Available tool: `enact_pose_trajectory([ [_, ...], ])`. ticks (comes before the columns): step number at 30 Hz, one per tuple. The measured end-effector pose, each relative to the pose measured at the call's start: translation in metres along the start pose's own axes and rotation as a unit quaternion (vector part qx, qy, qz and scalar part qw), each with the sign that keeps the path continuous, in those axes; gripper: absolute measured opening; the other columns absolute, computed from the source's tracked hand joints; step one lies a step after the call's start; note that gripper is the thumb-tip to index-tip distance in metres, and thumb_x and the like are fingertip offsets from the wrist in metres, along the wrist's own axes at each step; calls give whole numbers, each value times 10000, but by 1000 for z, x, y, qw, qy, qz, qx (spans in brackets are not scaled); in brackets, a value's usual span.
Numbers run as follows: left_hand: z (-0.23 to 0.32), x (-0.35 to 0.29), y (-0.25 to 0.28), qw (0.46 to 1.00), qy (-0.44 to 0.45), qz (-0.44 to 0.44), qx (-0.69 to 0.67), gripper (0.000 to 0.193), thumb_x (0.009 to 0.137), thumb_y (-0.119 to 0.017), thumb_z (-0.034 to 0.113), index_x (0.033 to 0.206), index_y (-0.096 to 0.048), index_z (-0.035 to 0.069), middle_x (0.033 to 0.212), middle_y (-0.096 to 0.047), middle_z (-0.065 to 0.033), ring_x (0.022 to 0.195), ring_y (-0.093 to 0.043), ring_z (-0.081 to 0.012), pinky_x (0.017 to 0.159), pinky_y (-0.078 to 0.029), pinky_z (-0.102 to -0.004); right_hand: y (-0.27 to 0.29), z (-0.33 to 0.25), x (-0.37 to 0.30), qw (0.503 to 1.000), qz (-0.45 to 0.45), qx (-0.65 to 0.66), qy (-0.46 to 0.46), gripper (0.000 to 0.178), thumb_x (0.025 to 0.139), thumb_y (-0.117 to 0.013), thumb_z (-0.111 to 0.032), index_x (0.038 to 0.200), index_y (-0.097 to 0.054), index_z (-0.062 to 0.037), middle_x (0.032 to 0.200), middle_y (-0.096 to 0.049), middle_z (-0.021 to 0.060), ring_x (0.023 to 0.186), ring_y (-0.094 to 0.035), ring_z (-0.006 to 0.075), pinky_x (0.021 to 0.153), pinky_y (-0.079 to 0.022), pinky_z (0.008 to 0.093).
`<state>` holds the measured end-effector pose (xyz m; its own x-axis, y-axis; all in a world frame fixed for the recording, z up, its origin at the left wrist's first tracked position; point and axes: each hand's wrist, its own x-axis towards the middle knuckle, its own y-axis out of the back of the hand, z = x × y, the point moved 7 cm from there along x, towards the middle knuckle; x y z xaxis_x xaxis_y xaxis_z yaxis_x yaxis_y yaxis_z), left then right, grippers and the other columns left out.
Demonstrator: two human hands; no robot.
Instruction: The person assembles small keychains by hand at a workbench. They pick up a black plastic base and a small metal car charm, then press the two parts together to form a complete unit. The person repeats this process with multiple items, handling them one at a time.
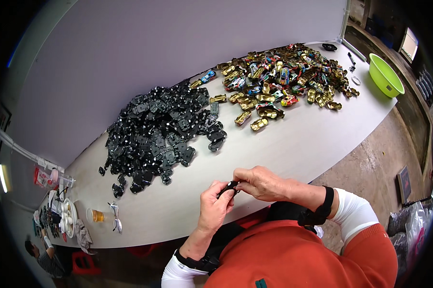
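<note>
Above the near edge of the table, my left hand [214,204] pinches a small black toy car base [229,188] between thumb and fingers. My right hand [260,184] has its fingertips closed on the right end of that same piece. Much of the base is covered by the fingers. Beyond my left hand lies a large heap of black toy car bases [154,129] with small wheels. Farther off to the right spreads a pile of toy car bodies [283,79], many gold and others in bright colours. Several gold bodies [259,124] lie loose at its near side.
A lime green basin [386,77] stands at the table's right end. Toward the left are a cup of amber drink [96,216], eyeglasses [116,218], a tray of white cups [72,225] and a cloth [83,236]. Another person [48,259] works at the far left. A partition [144,43] backs the table.
</note>
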<state>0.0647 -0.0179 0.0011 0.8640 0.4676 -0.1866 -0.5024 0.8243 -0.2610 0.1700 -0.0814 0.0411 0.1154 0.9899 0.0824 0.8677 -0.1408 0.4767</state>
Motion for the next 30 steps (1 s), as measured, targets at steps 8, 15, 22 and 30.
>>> enact_pose_trajectory([
  [8, -9, -2, -1, 990, 73, 11, -116, 144, 888, -526, 63, 983, -551, -43, 784, -557, -68, 544, -513, -109, 391, -379, -196, -7, 21, -9, 942, -123, 293, -106, 123, 906, -450, -88, 971, -504, 1, 648, -441, -21, 579, -390, 58, 524, -344, 233],
  [15, -20, -11, -10, 996, 63, 23, -64, 130, 879, -531, 54, 968, -553, -38, 765, -548, -60, 481, -484, -74, 350, -344, -181, -4, 17, -11, 999, -25, -11, -27, 90, 858, -517, -106, 817, -518, -26, 608, -510, 54, 575, -481, 125, 529, -392, 295],
  [22, -72, -74, -17, 938, -2, -166, 306, 240, 860, -542, 83, 1080, -555, -12, 693, -518, -62, 452, -485, -92, 414, -383, -230, 42, 54, -12, 970, 31, 206, -129, 85, 875, -468, -74, 879, -537, -24, 652, -565, 51, 555, -532, 134, 514, -430, 261],
  [30, -228, -12, 51, 930, 116, -36, 346, 345, 870, -560, 271, 1090, -541, 5, 752, -607, -139, 667, -595, -214, 593, -485, -316, 102, 79, 18, 914, 213, -331, -96, 124, 744, -635, -126, 855, -592, -90, 844, -537, 112, 774, -562, 315, 660, -445, 417],
])
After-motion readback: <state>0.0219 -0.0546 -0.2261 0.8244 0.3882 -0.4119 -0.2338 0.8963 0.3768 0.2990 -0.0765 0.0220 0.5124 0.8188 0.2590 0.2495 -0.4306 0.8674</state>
